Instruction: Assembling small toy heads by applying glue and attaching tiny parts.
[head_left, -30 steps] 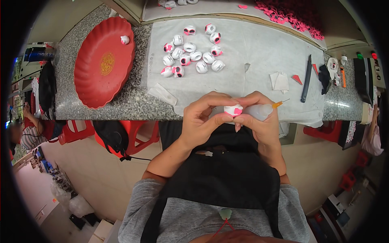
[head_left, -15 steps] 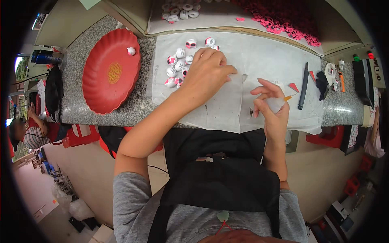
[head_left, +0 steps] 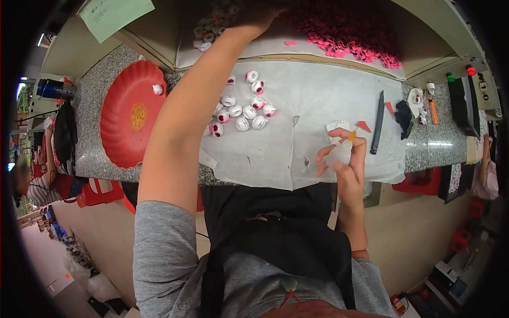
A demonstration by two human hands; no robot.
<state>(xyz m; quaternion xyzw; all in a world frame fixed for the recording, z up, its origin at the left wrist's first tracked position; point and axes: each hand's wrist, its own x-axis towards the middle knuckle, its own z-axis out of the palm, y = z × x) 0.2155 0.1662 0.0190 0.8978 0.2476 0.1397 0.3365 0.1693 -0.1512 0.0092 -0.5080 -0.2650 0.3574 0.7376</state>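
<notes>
My left hand (head_left: 258, 22) reaches far forward into the shelf compartment, between a group of white ring-like parts (head_left: 209, 33) and a big heap of small pink-and-black pieces (head_left: 344, 40). Its fingers are lost in shadow there. Over the white sheet (head_left: 323, 95), my right hand (head_left: 351, 172) is closed around a small translucent squeeze bottle (head_left: 339, 155) with a thin orange tip pointing up and away. Several small white, pink and black figure heads (head_left: 243, 111) lie loosely on the sheet's left part, beside my left forearm.
Left of the sheet stands a red scalloped dish (head_left: 124, 116) holding one small white-and-pink piece (head_left: 157, 89). A dark cutter knife (head_left: 378, 124), red scraps (head_left: 363, 126), a black cloth (head_left: 404, 117) and an orange tool (head_left: 433, 111) lie toward the right. The shelf's front edge (head_left: 297, 59) borders the sheet.
My left hand has moved forward from beside the figure heads into the shelf compartment. My right hand still holds the squeeze bottle, its tip now pointing more upward. The view has shifted.
</notes>
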